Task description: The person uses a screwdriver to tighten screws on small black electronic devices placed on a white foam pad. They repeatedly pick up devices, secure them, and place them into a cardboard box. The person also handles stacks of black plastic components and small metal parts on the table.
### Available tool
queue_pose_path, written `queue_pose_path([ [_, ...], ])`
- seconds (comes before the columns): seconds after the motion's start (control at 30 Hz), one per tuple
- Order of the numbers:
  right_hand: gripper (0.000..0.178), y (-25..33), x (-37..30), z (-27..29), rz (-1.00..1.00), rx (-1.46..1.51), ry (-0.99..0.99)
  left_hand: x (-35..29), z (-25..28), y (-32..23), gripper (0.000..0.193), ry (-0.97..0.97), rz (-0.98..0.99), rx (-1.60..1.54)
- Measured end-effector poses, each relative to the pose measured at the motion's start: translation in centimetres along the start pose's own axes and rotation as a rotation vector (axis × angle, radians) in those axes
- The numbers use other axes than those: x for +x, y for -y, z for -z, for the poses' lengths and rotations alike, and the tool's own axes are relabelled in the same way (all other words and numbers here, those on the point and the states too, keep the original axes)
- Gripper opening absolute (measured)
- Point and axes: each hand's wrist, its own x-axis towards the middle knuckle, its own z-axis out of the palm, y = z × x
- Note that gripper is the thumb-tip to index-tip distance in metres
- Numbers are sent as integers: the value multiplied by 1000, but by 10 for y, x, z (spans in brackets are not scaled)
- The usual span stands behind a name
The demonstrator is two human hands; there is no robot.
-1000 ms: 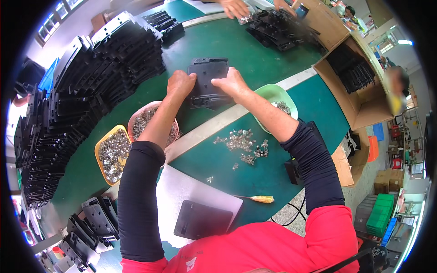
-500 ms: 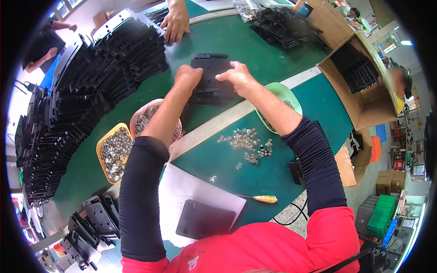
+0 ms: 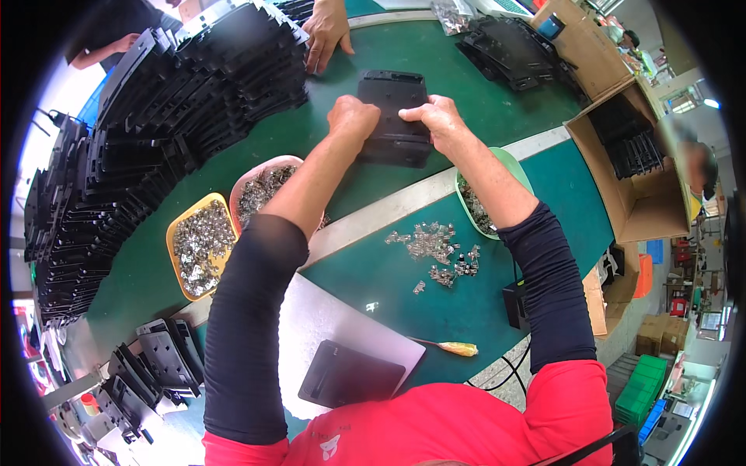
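Note:
Both hands grip a flat black plastic panel (image 3: pixel 392 97) over the green table. My left hand (image 3: pixel 354 118) is closed on its left edge. On the opposite edge, my right hand (image 3: pixel 437 120) pinches with the thumb lying on top. A second black piece shows at the panel's near end; whether the two are joined I cannot tell. Below my arms are a pink tray (image 3: pixel 268 165), a yellow tray (image 3: pixel 172 247) and a green tray (image 3: pixel 513 161), all holding small metal clips. Loose clips (image 3: pixel 427 242) lie scattered on the near mat.
Long rows of stacked black panels (image 3: pixel 194 101) curve along the left. Another person's hand (image 3: pixel 328 35) rests beside them. More panels (image 3: pixel 517 50) lie far right, near an open cardboard box (image 3: pixel 649 206). A yellow-handled tool (image 3: pixel 457 349) and another black panel (image 3: pixel 350 374) lie close to me.
The view has shifted slightly. Both hands still hold the panel, which appears a little farther right and tilted less. The other person's hand stays by the stacks.

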Motion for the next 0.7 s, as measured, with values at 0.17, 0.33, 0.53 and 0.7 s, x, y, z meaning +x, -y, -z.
queue_pose_path([
  [0.17, 42, -20, 93, 24, 190, -112, -278, -21, -4, -30, 40, -69, -82, -8],
  [0.33, 64, 35, 114, 14, 284, -243, -318, -52, 19, -14, 49, -63, -293, -15],
  [0.53, 68, 84, 184, 86, 393, -1059, -478, -111, 41, -10, 50, -19, -630, 107],
  [0.7, 44, 56, 193, 80, 346, -1103, -604, -146, 70, 8, 47, 125, -624, 57],
])
